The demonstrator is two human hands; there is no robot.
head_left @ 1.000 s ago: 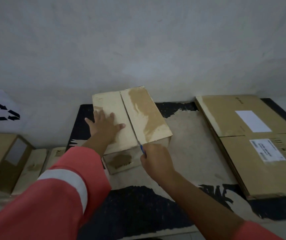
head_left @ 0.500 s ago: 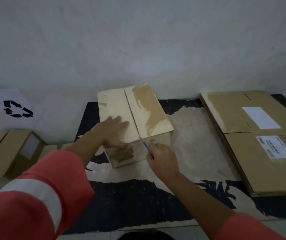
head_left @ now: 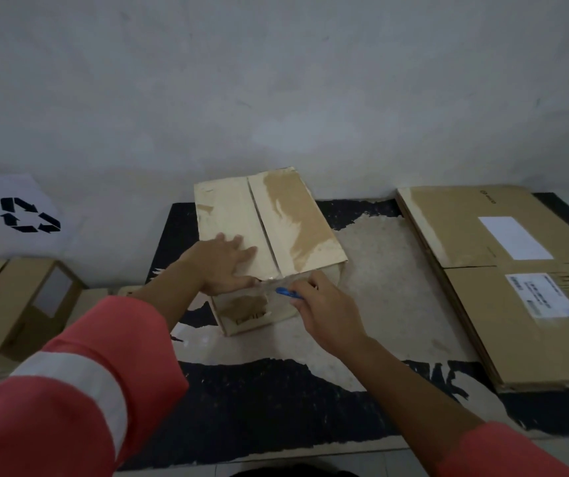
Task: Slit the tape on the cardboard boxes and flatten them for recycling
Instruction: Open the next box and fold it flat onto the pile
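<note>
A small cardboard box (head_left: 296, 218) stands in the middle of the worn black mat (head_left: 276, 401), its two top flaps parted by a slit seam. My left hand (head_left: 226, 263) lies flat on the left flap, fingers straight, thumb at the box's near top edge. My right hand (head_left: 324, 311) grips a blue cutter (head_left: 288, 293) whose tip points left at the clear tape along that near edge. The blade itself is too small to make out.
Flattened large boxes with white labels (head_left: 516, 280) lie stacked at the right on the mat. At the left stands a small brown box with a window (head_left: 18, 304), and behind it a white surface with a black recycling symbol (head_left: 28, 215). A grey wall rises close behind.
My left hand slid down the left flap toward the near edge. My right hand with the cutter left the end of the top seam and came to the tape on the near edge.
</note>
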